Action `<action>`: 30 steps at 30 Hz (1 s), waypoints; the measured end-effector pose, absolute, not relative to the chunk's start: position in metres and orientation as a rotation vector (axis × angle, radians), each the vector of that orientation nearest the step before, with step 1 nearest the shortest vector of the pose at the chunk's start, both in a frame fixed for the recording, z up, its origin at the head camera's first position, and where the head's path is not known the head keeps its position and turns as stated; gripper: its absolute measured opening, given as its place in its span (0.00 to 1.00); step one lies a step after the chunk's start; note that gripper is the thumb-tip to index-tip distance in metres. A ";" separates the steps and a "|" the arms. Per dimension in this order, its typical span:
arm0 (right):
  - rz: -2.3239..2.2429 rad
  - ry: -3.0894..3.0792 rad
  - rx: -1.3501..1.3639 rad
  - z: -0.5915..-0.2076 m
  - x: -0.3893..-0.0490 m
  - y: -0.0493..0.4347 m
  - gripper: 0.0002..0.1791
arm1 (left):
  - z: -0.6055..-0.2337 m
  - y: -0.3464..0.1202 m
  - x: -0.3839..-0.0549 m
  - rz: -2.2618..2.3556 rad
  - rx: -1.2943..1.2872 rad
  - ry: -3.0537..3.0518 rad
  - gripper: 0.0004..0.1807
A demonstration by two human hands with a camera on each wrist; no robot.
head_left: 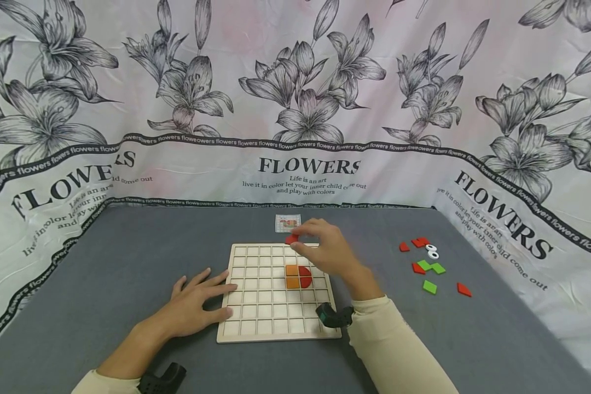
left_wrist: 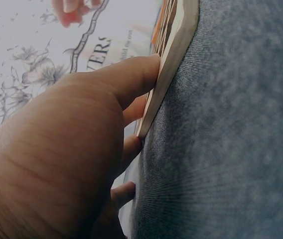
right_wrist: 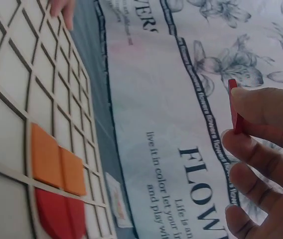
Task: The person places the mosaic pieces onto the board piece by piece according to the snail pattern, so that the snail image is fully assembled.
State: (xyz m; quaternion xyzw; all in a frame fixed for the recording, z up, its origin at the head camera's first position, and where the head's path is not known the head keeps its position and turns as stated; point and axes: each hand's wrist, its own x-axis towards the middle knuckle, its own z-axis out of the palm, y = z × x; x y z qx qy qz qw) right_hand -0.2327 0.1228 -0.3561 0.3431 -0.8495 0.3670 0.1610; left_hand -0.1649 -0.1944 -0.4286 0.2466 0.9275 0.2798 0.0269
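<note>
A pale wooden grid board [head_left: 256, 312] lies on the grey table. Two orange square tiles [head_left: 292, 276] sit in its cells, and two red rounded tiles [head_left: 305, 277] sit directly to their right. My left hand [head_left: 192, 303] rests at the board's left edge with spread fingers; in the left wrist view its thumb [left_wrist: 131, 79] touches the board's side. Above the board's far edge, my right hand [head_left: 327, 249] pinches a small red tile [right_wrist: 234, 107] between thumb and fingertips. The tile is seen nearly edge-on in the right wrist view, so its outline is hard to tell.
A small printed pattern card [head_left: 287, 222] lies beyond the board's far edge. Loose pieces are spread on the right: several red tiles [head_left: 464, 289], several green tiles [head_left: 429, 287] and white rings [head_left: 432, 255]. Flower-printed cloth [head_left: 305, 180] hangs behind and at both sides.
</note>
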 end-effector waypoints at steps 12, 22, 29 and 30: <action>1.088 -2.548 0.922 -0.391 -0.242 0.107 0.12 | -0.431 -0.195 -0.165 0.862 0.756 2.860 0.32; 1.049 -2.632 0.915 -0.407 -0.246 0.099 0.13 | -0.431 -0.195 -0.164 0.862 0.750 2.879 0.31; 0.927 -2.720 0.911 -0.410 -0.245 0.095 0.12 | -0.429 -0.196 -0.166 0.849 0.750 2.889 0.30; 0.908 -2.728 0.917 -0.411 -0.245 0.095 0.12 | -0.429 -0.196 -0.166 0.846 0.749 2.892 0.30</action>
